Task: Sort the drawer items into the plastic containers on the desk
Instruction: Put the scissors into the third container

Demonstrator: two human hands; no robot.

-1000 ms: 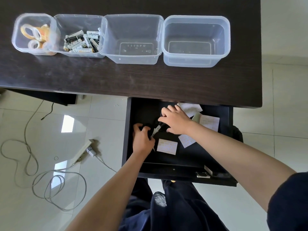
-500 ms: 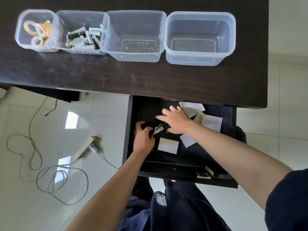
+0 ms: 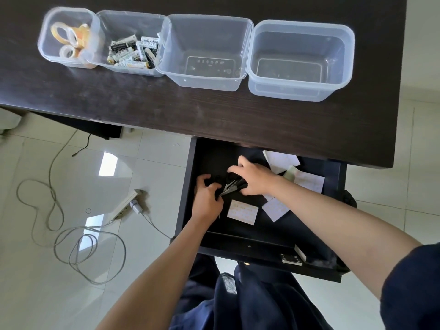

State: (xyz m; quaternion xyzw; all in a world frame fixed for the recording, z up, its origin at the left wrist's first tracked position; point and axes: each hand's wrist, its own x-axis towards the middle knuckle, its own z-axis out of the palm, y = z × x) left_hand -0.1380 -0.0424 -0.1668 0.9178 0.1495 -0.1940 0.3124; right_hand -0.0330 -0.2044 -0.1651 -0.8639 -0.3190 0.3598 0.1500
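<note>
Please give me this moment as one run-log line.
phase: gathering in drawer | left hand: on scissors | right hand: on scissors | tape rolls, batteries: binned | two containers empty

Surface (image 3: 214, 110): dark wood, 4 clear containers in a row.
Containers: far-left container (image 3: 51, 53) holds tape rolls (image 3: 69, 40); next one, batteries (image 3: 133, 52); other 2 bare.
Drawer (image 3: 269, 257): open, paper slips (image 3: 242, 212) scattered inside.
Left hand (image 3: 207, 201): fingers curled on something dark.
Right hand (image 3: 256, 178): over small scissors (image 3: 229, 186), touching them.
Floor: cable (image 3: 54, 210), power strip (image 3: 123, 204).
</note>
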